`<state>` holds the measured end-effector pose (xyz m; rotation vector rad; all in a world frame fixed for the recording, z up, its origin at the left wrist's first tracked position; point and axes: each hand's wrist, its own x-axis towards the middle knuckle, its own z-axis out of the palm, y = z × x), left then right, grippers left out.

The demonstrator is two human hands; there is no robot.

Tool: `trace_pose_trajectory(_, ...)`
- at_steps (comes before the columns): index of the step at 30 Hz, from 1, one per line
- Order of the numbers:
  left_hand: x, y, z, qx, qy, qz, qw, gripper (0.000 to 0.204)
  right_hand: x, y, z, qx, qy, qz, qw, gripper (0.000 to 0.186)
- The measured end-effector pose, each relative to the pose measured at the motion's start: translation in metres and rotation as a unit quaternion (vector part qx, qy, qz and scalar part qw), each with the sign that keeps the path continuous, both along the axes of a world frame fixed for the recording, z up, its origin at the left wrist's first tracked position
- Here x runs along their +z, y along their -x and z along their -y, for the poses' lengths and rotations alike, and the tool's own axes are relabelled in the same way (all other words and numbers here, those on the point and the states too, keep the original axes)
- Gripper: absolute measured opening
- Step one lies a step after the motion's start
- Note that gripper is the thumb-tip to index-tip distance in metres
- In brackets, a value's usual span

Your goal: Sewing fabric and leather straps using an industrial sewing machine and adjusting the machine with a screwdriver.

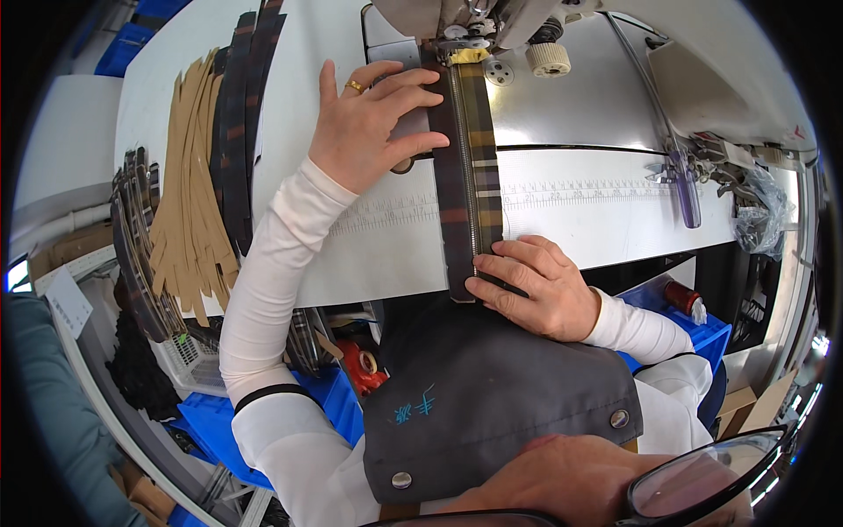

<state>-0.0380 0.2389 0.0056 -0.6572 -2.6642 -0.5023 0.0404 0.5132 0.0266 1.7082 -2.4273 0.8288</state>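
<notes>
A long dark fabric strip point(457, 193) with a metal zipper and plaid edge runs from under the sewing machine's presser foot point(467, 51) down to the table's front edge. My left hand point(379, 123) is open, fingers spread beside the upper part of the strip, fingertips at or touching its left edge. My right hand point(536, 290) grips the strip's lower end with bent fingers and thumb. A printed ruler point(571, 191) crosses the white table point(360, 255) beneath the strip.
Tan strips point(184, 184) and dark plaid strips point(237, 132) lie on the left. Purple-handled snips point(683, 189) and a plastic bag point(760, 220) are at the right. Blue bins point(702, 334), a white basket point(184, 364) and a red object point(356, 364) sit below the table.
</notes>
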Motion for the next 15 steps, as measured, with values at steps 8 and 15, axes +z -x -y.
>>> trace_pose_trajectory(8,-0.0002,0.0045,0.0035,-0.007,-0.010,0.003,1.000,0.041,-0.0005,0.0037,0.0011,0.006,-0.002,0.002,1.000,0.032)
trace_pose_trajectory(15,-0.0004,0.0080,0.0049,-0.010,-0.013,0.000,1.000,0.040,-0.0005,0.0056,0.0018,-0.002,-0.001,0.000,1.000,0.032)
